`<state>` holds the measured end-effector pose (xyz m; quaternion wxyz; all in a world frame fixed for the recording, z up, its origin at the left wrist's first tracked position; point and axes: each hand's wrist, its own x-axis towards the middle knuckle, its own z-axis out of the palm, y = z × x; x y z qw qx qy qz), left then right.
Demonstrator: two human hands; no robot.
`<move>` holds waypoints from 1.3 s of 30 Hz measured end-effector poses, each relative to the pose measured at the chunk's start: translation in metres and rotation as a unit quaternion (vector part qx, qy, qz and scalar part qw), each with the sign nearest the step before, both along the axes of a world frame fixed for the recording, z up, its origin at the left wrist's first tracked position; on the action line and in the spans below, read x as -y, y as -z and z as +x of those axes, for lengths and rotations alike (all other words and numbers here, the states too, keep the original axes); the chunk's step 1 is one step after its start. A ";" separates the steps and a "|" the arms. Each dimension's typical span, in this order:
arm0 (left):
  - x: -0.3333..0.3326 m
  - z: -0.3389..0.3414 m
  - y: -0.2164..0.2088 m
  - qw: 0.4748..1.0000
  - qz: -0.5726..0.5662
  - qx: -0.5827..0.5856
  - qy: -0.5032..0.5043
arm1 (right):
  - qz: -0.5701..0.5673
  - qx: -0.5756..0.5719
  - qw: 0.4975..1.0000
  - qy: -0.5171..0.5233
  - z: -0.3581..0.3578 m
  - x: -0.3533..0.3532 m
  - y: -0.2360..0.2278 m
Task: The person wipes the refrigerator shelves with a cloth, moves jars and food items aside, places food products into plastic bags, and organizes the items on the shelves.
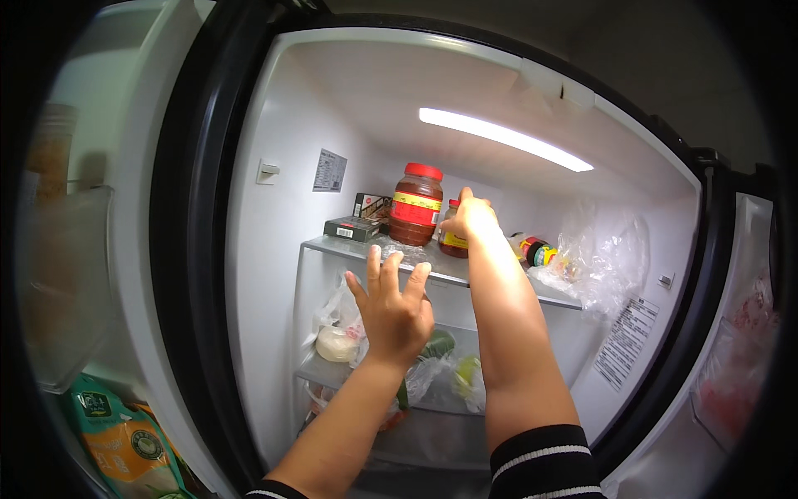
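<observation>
Red-lidded small jar (453, 235) on top glass shelf (349, 247), beside big jar (416, 205) | right hand (470, 218) closed over its top, jar not lifted | left hand (393, 305) spread, empty, before the shelf edge | stage: grasp made, removal judged pending

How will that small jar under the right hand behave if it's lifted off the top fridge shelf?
The small jar looks rigid and full of dark paste, so probably heavy for its size. The right hand covers its lid. Its smooth sides may be slippery, and the big red-lidded jar close beside it risks a knock.
</observation>
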<state>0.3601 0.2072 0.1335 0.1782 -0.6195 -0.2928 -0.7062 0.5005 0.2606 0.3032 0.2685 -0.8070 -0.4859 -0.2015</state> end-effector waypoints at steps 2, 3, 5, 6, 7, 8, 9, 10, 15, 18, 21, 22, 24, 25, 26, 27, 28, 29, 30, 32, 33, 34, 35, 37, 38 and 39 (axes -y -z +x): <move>0.001 -0.001 0.000 1.000 -0.005 0.000 0.003 | 0.024 -0.052 0.998 0.007 0.002 0.012 -0.001; 0.001 0.001 -0.001 1.000 -0.005 -0.001 0.009 | 0.040 -0.079 0.996 0.014 0.005 0.020 -0.002; -0.004 -0.002 0.000 1.000 -0.001 -0.001 0.000 | 0.011 -0.098 0.994 0.047 -0.002 0.046 -0.007; -0.005 -0.003 0.001 1.000 0.002 -0.001 -0.003 | 0.000 -0.105 0.992 0.067 -0.002 0.060 -0.011; -0.006 -0.002 0.001 1.000 0.003 0.000 -0.002 | -0.008 -0.091 0.991 0.095 0.008 0.070 -0.013; -0.007 0.000 0.001 1.000 0.009 0.002 -0.001 | -0.024 -0.090 0.989 0.118 0.021 0.079 -0.017; -0.008 -0.002 0.001 1.000 0.010 0.000 -0.004 | -0.025 -0.104 0.985 0.135 0.024 0.088 -0.018; -0.005 -0.002 0.000 1.000 0.012 0.000 -0.001 | -0.027 -0.103 0.982 0.157 0.036 0.096 -0.021; -0.004 0.001 0.001 1.000 0.017 0.000 0.006 | -0.065 -0.067 0.978 0.186 0.051 0.108 -0.021; -0.006 -0.001 0.001 1.000 0.023 -0.007 0.001 | -0.070 -0.058 0.977 0.194 0.039 0.101 -0.018; -0.007 -0.005 0.001 0.999 0.033 -0.015 -0.007 | -0.049 -0.034 0.982 0.182 0.047 0.094 -0.013; -0.008 -0.005 0.001 0.999 0.036 -0.017 -0.007 | -0.042 -0.023 0.982 0.183 0.051 0.090 -0.010; -0.008 -0.005 0.001 0.999 0.037 -0.018 -0.001 | -0.027 0.001 0.983 0.183 0.059 0.081 -0.002; -0.007 -0.005 0.001 0.999 0.037 -0.019 0.002 | -0.022 -0.007 0.982 0.187 0.061 0.078 -0.001; -0.006 -0.005 0.001 0.999 0.036 -0.018 0.008 | -0.017 -0.014 0.981 0.191 0.063 0.076 -0.001; -0.006 -0.006 0.002 0.999 0.033 -0.018 0.010 | -0.013 -0.021 0.981 0.192 0.060 0.074 0.000; -0.006 -0.007 0.002 0.999 0.029 -0.018 0.013 | 0.003 0.060 0.971 0.232 0.053 0.076 0.003; -0.004 -0.008 0.001 0.999 0.026 -0.019 0.013 | 0.022 0.084 0.974 0.209 0.050 0.075 0.000; -0.001 -0.008 0.001 1.000 0.021 -0.019 0.014 | 0.039 0.108 0.976 0.186 0.048 0.074 -0.004; -0.001 -0.012 0.002 0.999 0.023 -0.032 0.006 | 0.029 0.127 0.987 0.099 0.043 0.065 -0.010; -0.003 -0.010 0.002 0.999 0.029 -0.025 0.014 | 0.002 0.124 0.992 0.039 0.045 0.054 -0.013; -0.008 -0.011 0.005 0.999 0.030 -0.021 0.014 | -0.030 0.116 0.992 -0.028 0.042 0.038 -0.010; -0.012 -0.012 0.008 0.999 0.032 -0.018 0.014 | -0.061 0.108 0.988 -0.096 0.038 0.024 -0.006; -0.016 -0.016 0.011 0.999 0.035 -0.024 -0.003 | -0.113 0.128 0.976 -0.136 0.004 0.008 0.003; -0.017 -0.015 0.011 0.999 0.038 -0.027 -0.007 | -0.106 0.133 0.976 -0.137 -0.010 0.004 0.006; -0.015 -0.012 0.010 0.999 0.035 -0.028 0.004 | -0.098 0.139 0.976 -0.134 -0.020 0.003 0.007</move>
